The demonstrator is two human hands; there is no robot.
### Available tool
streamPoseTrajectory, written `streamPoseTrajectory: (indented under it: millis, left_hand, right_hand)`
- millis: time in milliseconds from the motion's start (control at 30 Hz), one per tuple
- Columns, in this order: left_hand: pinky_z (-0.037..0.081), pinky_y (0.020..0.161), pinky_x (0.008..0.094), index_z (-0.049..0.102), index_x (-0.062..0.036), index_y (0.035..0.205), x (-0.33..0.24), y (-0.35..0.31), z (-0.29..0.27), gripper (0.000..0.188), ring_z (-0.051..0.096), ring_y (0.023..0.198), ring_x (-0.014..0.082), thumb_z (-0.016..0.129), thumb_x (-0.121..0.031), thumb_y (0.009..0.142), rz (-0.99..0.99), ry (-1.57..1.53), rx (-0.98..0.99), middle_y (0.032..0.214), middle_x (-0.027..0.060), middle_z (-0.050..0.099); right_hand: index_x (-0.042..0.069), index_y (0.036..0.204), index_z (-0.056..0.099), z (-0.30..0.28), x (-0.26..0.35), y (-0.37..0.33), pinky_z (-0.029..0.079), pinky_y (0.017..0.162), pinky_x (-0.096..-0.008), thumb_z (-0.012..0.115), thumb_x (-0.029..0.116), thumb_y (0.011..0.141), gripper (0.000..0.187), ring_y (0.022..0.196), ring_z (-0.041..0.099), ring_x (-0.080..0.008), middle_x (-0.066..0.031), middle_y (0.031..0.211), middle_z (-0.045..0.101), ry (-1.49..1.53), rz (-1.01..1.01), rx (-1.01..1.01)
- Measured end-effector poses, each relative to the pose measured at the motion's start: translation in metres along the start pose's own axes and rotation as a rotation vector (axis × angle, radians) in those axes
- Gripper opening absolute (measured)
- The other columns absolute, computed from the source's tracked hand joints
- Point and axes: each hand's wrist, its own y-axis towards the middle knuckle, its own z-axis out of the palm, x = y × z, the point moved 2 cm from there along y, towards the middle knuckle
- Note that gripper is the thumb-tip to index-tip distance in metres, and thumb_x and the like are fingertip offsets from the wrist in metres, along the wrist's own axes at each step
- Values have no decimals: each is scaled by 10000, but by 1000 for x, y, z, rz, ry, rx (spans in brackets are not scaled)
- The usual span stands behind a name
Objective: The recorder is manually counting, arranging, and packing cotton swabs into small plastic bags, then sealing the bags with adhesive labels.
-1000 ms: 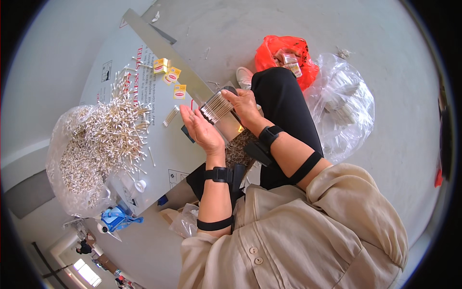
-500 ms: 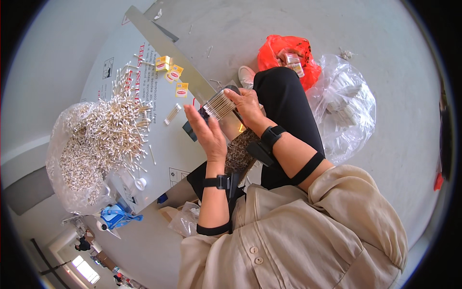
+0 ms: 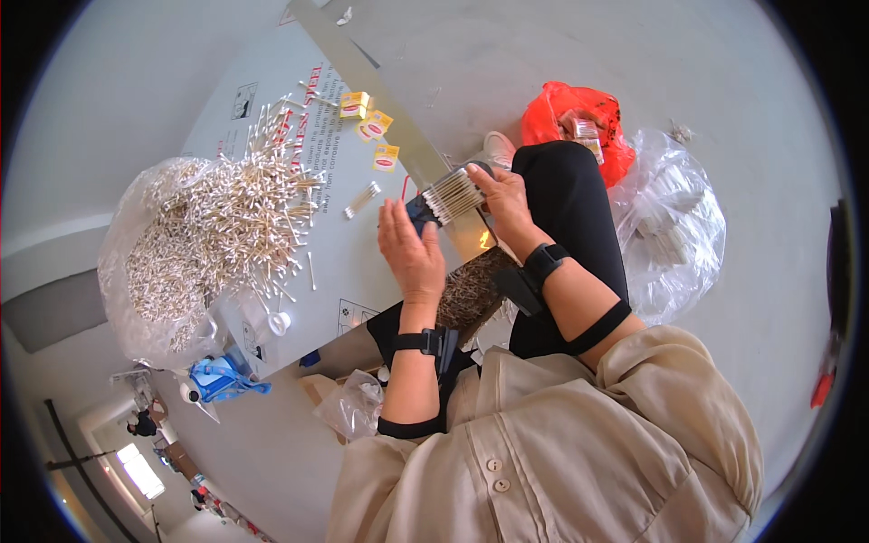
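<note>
A row of cotton swabs (image 3: 453, 196) lies side by side over a dark flat piece (image 3: 419, 214), whose kind I cannot make out. My right hand (image 3: 509, 206) grips the right end of the row, thumb on top. At the other end is my left hand (image 3: 414, 258), open, its fingers stretched out close to the swab tips; whether they touch is unclear. A small bundle of swabs (image 3: 362, 200) lies on the table left of my hands. Past it sit several yellow-and-white packets (image 3: 386, 158). Below my hands is a container of thin brown pieces (image 3: 471, 290).
A big heap of loose swabs (image 3: 262, 190) spills from a clear bag (image 3: 127, 271) across the metal-sheet table (image 3: 317, 262). On the floor to the right stand a red bag (image 3: 552, 109) holding packs and a clear bag (image 3: 701, 244). A blue-and-white item (image 3: 217, 376) is at lower left.
The view has shifted, so the table and bags sit differently in the picture. My left hand has turned its fingers in toward the swab ends. My right hand keeps its grip.
</note>
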Motion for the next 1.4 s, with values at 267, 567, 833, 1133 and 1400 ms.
streamPoseTrajectory:
  millis: [267,567,833,1133,1400]
  left_hand:
    - [412,943,466,635,-61,1035,54,70,-36,276,502,1079,337,718,-171,795,-140,118,-88,1111,116,568]
    - [416,943,470,640,-63,895,45,140,-3,284,462,1135,348,790,-225,716,-542,158,222,1096,114,565]
    - [480,589,305,593,1,835,31,108,-4,201,596,645,180,754,1,714,-528,-520,94,742,83,638]
    - [343,388,180,581,-12,673,6,39,-21,186,492,453,54,688,-54,820,-892,-811,142,591,33,585]
    - [303,360,193,577,-49,653,-3,35,-14,169,476,433,51,695,-43,773,-836,-799,117,567,2,552]
  right_hand:
    - [76,817,697,-13,-14,13,309,460,-224,698,354,885,286,480,428,-56,37,643,587,-27,116,-47]
    - [71,815,690,-12,-7,11,352,475,-226,759,286,833,227,501,466,-64,29,666,601,-86,90,2]
    - [47,765,678,-5,-6,8,315,454,-249,797,150,766,157,492,431,-52,34,633,575,54,85,-17]
    - [12,775,689,0,9,-3,403,533,-251,759,84,790,102,581,519,-54,18,704,636,-26,64,-13]
    - [8,781,702,0,5,-1,420,562,-248,754,67,789,79,611,536,-53,15,723,653,1,55,4]
